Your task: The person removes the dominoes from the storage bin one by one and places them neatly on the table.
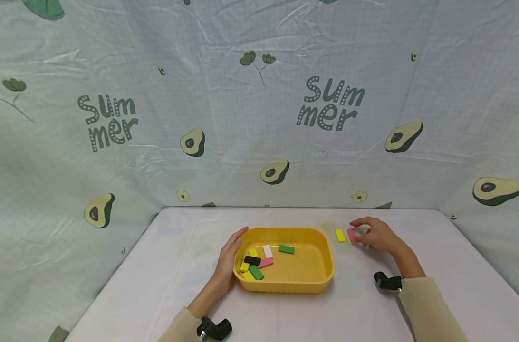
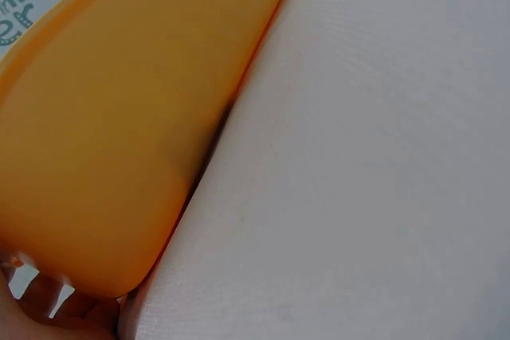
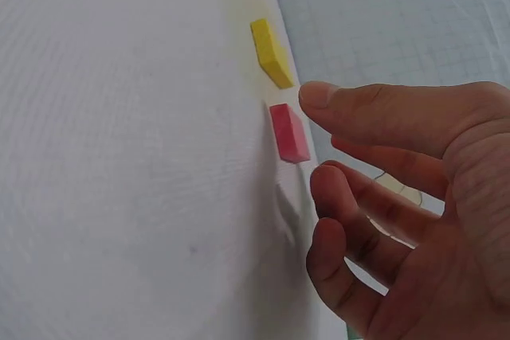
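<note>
In the head view, my left hand [image 1: 226,261] holds the left side of a yellow plastic tray [image 1: 302,287]. The left wrist view shows fingers [image 2: 76,308] bent against the tray's outer wall [image 2: 135,117]. Inside lie several small blocks: yellow, green [image 1: 286,249], black [image 1: 252,260], white [image 1: 267,251] and pink [image 1: 265,262]. Right of the tray, my right hand [image 1: 377,235] hovers around a pink block [image 3: 288,133] that rests on the table. Thumb and fingers stand apart, with a gap to the block in the right wrist view. Beside it lies a yellow block [image 3: 272,53].
A white cloth [image 1: 165,285] covers the table. Behind it hangs a pale curtain [image 1: 225,104] printed with avocados and lettering. Each wrist carries a small black device, one by the left sleeve [image 1: 180,327], the other by the right sleeve [image 1: 428,308].
</note>
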Demonstrator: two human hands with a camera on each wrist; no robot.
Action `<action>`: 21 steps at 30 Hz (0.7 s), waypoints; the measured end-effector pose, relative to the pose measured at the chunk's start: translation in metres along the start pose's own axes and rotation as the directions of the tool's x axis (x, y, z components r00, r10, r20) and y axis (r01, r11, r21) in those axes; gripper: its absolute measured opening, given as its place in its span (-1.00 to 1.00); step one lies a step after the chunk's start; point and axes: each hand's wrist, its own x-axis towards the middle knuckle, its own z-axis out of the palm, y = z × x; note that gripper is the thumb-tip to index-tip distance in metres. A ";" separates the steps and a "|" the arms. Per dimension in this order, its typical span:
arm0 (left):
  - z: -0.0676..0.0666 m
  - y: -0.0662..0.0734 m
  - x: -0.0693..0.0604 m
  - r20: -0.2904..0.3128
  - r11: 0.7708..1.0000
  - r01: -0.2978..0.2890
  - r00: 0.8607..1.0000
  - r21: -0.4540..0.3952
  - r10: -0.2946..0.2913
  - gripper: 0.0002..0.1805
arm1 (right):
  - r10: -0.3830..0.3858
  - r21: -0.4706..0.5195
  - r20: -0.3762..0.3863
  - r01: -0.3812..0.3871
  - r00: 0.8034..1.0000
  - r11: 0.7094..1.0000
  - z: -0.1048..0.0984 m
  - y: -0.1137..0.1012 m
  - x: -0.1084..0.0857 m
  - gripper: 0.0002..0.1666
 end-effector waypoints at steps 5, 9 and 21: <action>0.001 0.003 -0.001 -0.008 1.000 0.012 1.000 0.008 -0.012 -0.46 | -0.029 -0.021 -0.012 0.028 1.000 0.999 -0.005 -0.007 -0.001 -0.36; 0.002 0.002 -0.001 -0.015 1.000 0.011 1.000 0.027 -0.011 -0.46 | -0.077 -0.058 -0.032 0.075 0.997 0.996 -0.010 -0.017 -0.002 -0.41; 0.006 0.003 0.002 -0.029 0.999 0.024 0.999 0.033 -0.023 -0.46 | -0.254 -0.119 -0.081 0.243 0.964 0.963 -0.017 -0.051 -0.002 -0.49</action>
